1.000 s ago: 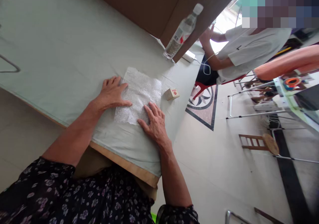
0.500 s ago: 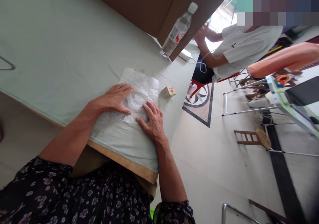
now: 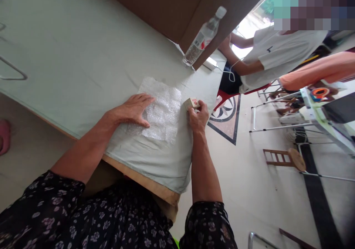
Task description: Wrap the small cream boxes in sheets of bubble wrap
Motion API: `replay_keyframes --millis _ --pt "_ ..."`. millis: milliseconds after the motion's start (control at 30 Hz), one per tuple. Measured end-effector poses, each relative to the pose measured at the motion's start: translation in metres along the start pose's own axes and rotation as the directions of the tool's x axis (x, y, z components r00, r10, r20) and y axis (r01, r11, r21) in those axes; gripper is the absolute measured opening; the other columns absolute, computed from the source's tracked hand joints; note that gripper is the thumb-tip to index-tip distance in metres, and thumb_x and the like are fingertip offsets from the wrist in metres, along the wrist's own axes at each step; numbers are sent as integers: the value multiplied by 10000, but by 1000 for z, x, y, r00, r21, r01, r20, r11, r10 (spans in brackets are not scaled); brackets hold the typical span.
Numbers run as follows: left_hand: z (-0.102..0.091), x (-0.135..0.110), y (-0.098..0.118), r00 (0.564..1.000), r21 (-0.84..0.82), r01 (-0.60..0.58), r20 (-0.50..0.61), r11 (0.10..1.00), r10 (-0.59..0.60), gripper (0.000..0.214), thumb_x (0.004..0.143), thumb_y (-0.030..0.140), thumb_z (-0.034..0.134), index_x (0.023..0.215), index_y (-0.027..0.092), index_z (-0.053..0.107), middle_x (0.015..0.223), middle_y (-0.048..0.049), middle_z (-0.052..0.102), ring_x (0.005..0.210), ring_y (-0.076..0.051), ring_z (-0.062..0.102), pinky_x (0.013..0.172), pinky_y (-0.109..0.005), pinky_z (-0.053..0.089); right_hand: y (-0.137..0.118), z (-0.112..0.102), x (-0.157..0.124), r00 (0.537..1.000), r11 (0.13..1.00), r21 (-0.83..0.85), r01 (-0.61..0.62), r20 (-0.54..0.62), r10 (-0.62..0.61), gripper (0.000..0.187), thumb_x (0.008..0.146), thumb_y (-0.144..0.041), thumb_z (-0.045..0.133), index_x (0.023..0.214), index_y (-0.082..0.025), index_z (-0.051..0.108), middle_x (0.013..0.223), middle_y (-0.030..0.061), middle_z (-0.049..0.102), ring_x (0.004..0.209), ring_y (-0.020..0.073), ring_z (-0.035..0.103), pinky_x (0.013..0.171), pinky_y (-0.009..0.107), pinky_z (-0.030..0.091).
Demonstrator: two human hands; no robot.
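A sheet of clear bubble wrap [image 3: 163,108] lies flat on the pale green tablecloth [image 3: 83,53] in front of me. My left hand [image 3: 135,109] rests on the sheet's left part, palm down with fingers spread. Just right of the wrap, my right hand [image 3: 198,118] pinches a small cream cardboard box [image 3: 190,103] with a red mark on it, thumb on the near side and fingers on the right. The box is at the table's right side; whether it is lifted off the cloth I cannot tell.
Beyond the wrap stands a large brown cardboard box [image 3: 155,9], with a clear plastic bottle [image 3: 203,38] against it. A white power strip [image 3: 210,63] lies behind the bottle. Past the table's right edge sit a person in a white shirt [image 3: 280,53] and a wooden stool [image 3: 296,159].
My right hand has left the bubble wrap, moved right and taken hold of the small box. My left hand stays on the wrap. The view has shifted slightly.
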State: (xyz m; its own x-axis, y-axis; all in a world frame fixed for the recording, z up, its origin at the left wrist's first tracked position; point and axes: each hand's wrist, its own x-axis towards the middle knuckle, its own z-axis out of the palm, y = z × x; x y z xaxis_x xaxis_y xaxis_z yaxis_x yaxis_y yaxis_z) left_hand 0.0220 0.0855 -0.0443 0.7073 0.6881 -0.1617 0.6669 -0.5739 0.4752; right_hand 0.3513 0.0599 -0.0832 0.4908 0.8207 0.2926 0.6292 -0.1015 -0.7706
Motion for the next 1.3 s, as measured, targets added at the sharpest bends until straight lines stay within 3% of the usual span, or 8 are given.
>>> replay_keyframes --millis 167,300,433,867,1000,1100,1133,1300 --pt "-1 1 1 1000 -17 -6 1 1000 6 1164 778 600 749 1716 185 198 1797 -160 231 1662 -397 175 1339 -501 160 -32 -3 -22 977 966 204 157 107 -182 573 815 -405 725 1352 -234 621 1279 108 714 1103 248 704 932 435 597" --pt "-1 3 -3 999 -40 -29 -15 999 28 1198 752 622 777 1708 173 210 1785 -187 254 1652 -414 201 1335 -505 188 -61 13 -51 857 920 291 264 366 -362 609 841 -344 718 1436 -294 597 1385 80 706 1206 248 687 981 424 593" --pt "-2 2 -2 998 -45 -47 -33 998 45 1148 751 562 783 1692 187 243 1769 -182 296 1639 -411 244 1328 -510 222 -63 30 -68 777 940 248 236 533 -335 618 831 -256 694 1443 -289 611 1379 55 731 1153 237 699 1036 435 574" --pt "2 3 -5 997 -29 -46 -59 999 44 1118 737 570 786 1683 228 297 1760 -152 329 1642 -401 249 1331 -496 225 -66 26 -60 718 945 193 264 615 -326 619 853 -185 621 1464 -283 607 1441 46 708 1226 235 685 1040 412 571" --pt "1 2 -4 999 -22 -34 -27 999 34 1115 751 579 778 1682 204 291 1774 -168 290 1647 -414 223 1333 -518 210 -67 20 -70 768 926 184 330 518 -376 678 854 -205 643 1521 -272 545 1542 89 629 1356 274 622 1069 460 560" --pt "1 2 -3 999 -24 -29 -22 999 28 1099 758 603 765 1674 210 304 1784 -160 263 1652 -414 197 1335 -525 202 -73 -3 -89 815 901 130 414 388 -430 538 923 -292 671 1453 -248 590 1471 118 669 1387 291 602 1095 497 537" --pt "1 2 -2 999 -24 -27 -25 999 27 1086 760 611 758 1670 221 312 1783 -150 265 1652 -408 197 1335 -523 202 -75 -12 -97 802 883 112 455 380 -461 446 948 -305 666 1390 -254 629 1399 108 710 1347 284 629 1103 503 527" --pt "3 3 -2 999 -13 -18 -46 1000 17 1040 755 612 742 1649 250 353 1763 -129 305 1637 -406 232 1334 -518 209 -79 -31 -132 587 749 10 662 615 -527 282 965 -340 716 1234 -255 715 1368 109 741 1224 302 689 1038 496 529"
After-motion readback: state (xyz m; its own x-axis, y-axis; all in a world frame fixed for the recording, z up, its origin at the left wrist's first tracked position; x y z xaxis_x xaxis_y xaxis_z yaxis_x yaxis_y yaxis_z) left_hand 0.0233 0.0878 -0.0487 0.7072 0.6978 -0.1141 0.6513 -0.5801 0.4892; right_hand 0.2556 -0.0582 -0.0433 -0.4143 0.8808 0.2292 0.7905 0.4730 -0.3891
